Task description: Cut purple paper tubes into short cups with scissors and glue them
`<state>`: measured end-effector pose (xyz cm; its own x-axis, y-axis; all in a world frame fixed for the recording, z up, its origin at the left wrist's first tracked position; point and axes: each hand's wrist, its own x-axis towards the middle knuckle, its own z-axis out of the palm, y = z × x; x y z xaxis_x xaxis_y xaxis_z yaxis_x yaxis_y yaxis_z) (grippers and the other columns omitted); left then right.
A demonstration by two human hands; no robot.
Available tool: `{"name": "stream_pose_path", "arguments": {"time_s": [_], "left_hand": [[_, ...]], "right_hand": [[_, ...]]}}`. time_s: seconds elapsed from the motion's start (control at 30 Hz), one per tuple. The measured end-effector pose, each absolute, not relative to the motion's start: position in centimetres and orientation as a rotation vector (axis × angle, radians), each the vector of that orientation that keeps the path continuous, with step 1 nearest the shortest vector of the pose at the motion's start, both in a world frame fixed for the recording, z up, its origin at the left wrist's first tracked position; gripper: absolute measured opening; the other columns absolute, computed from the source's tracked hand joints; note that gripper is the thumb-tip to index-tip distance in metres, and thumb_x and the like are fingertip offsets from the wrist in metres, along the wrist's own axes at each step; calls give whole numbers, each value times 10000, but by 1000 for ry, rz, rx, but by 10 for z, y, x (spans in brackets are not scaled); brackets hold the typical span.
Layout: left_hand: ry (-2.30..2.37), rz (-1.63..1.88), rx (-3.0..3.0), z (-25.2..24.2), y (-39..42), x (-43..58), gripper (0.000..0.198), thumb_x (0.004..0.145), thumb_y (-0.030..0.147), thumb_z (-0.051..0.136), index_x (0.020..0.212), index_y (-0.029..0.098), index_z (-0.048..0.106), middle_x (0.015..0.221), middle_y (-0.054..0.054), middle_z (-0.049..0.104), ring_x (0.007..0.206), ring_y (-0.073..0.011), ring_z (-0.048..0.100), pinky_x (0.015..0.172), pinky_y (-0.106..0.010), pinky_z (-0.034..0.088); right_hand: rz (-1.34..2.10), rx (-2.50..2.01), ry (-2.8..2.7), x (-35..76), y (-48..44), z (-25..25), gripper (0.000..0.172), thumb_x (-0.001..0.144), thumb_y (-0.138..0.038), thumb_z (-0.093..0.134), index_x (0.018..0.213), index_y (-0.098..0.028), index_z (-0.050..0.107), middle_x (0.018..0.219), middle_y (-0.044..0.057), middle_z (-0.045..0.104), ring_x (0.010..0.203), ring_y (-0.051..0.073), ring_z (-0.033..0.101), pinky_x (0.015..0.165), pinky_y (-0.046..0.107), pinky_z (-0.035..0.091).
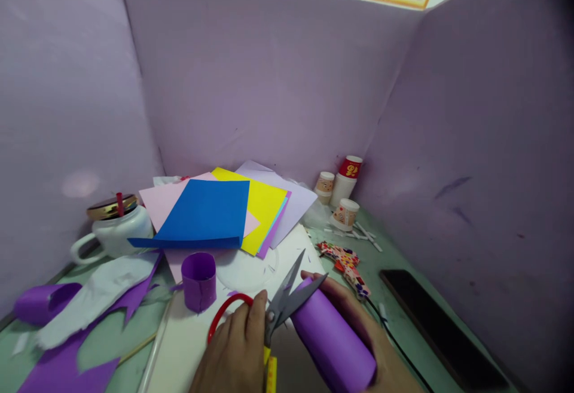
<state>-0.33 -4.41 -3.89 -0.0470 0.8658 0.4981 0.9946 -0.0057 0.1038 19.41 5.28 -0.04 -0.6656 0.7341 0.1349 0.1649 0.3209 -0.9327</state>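
Observation:
My left hand point(235, 345) is wrapped round a pair of scissors point(283, 303) with a red handle loop. The blades are spread apart. One blade crosses the upper end of a purple paper tube point(334, 342), which my right hand point(354, 309) grips along its far side. A yellow strip with dark marks point(270, 372) shows beside my left hand, just under the pivot. To the left of the scissors, a short purple paper ring point(198, 282) stands upright on a white board point(173, 345).
Coloured paper sheets point(204, 210) lie behind the board. At left are a white mug point(121, 231), purple offcuts point(67, 360) and crumpled white tissue point(96, 297). At right, paper cups point(345, 213), white sticks point(368, 236), a floral gun-shaped tool point(345, 258) with a cord, and a black phone point(437, 327).

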Motion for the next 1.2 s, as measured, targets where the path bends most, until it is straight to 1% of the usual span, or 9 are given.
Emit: {"name": "stream_pose_path", "arguments": {"time_s": [0.13,0.37,0.47,0.57,0.7,0.87,1.0,1.07,1.2], "left_hand": [[-1920,-635,-1846,-41,-42,-2,557,811,-9,326,1344,136,255,1035,-125,688,882,-258,684,716,-360,578],[-1913,-550,-1814,-38,-43,-2,537,802,-14,348,1317,137,338,1021,-110,700,857,-226,697,701,-308,567],[-1922,-493,-1840,-35,-45,-3,531,811,-8,361,1323,132,346,1029,-112,699,846,-208,698,706,-288,564],[-1914,-453,-1820,-36,-44,-3,515,816,-31,354,1306,126,349,1002,-123,708,809,-209,707,656,-295,572],[-1922,-492,-1799,-42,-42,-4,521,793,-44,367,1277,148,372,971,-112,721,768,-213,717,608,-304,574],[-1945,-502,-1862,-44,-43,-6,560,748,-54,375,1268,145,429,956,-99,717,769,-202,712,632,-300,580],[-1970,-444,-1862,-46,-44,-8,548,745,-39,416,1258,148,469,919,-78,720,698,-204,699,584,-304,572],[-2000,-444,-1868,-46,-43,-10,546,750,-24,427,1264,155,474,915,-77,716,683,-205,692,575,-305,566],[-2028,-542,-1946,-45,-40,-13,551,745,5,405,1283,118,436,942,-106,699,792,-224,685,680,-335,567]], "right_hand": [[1344,-795,-2054,194,53,0,1005,535,-593,805,1406,-289,407,1480,77,438,1361,335,392,1106,387,336],[1271,-831,-2082,194,51,1,1011,547,-559,812,1419,-247,407,1485,117,426,1353,373,391,1104,421,342],[1248,-845,-2076,194,52,0,1047,508,-598,817,1414,-260,414,1482,105,431,1352,384,388,1107,435,337],[1250,-855,-2062,194,51,-1,1083,463,-646,813,1407,-286,420,1476,85,439,1348,392,388,1114,448,325],[1286,-866,-2035,194,50,-1,1109,453,-693,789,1412,-290,404,1480,84,429,1346,391,388,1108,448,333],[1322,-867,-2010,195,51,-4,1113,464,-757,732,1420,-326,360,1487,68,412,1353,369,375,1123,469,287],[1318,-881,-2028,195,51,-4,1119,467,-662,806,1425,-314,344,1481,84,408,1358,373,363,1128,477,266],[1311,-876,-2034,194,50,-3,1119,471,-621,830,1425,-296,344,1475,97,410,1353,375,370,1122,464,280],[1340,-906,-2015,194,50,0,1148,471,-676,796,1435,-270,324,1466,133,409,1340,396,382,1111,484,295]]}}
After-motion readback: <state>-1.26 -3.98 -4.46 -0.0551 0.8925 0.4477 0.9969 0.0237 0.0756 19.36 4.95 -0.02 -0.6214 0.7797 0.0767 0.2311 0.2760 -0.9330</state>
